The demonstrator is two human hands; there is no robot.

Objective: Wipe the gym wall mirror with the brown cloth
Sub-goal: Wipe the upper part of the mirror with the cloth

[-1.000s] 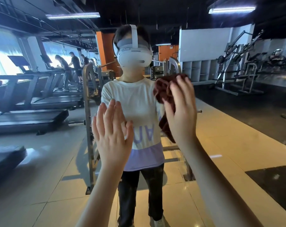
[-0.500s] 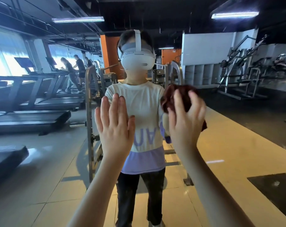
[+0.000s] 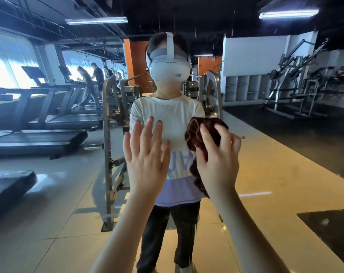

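gym floor and treadmills [image 3: 49, 134] showed only as a reflection, because the wall mirror [image 3: 285, 164] filled the whole view. the person's own reflection [image 3: 167, 111] stood in the middle of it, wearing a white headset [image 3: 170, 71]. the left hand [image 3: 147, 160] was flat, fingers straight and spread, holding nothing. its fingertips met their dark reflected twins, so it looked braced against the glass. the right hand [image 3: 216, 162] had its fingers curled over the bunched brown cloth [image 3: 203, 133]. the cloth sat against the mirror at chest height, just right of the left hand, with a fold hanging beside the wrist.

by my reading the wiping itself was in hand, mid-stroke over the central part of the glass. the next move would call for steady pressure and a sweep onto a neighbouring patch, with the flat hand shifted clear so it left no prints.

the side of the cloth that met the glass was hidden behind the hand. the mirror's edges lay outside the frame, so how much was left to do could not be judged. smears or streaks were too faint to tell from the reflected glare.
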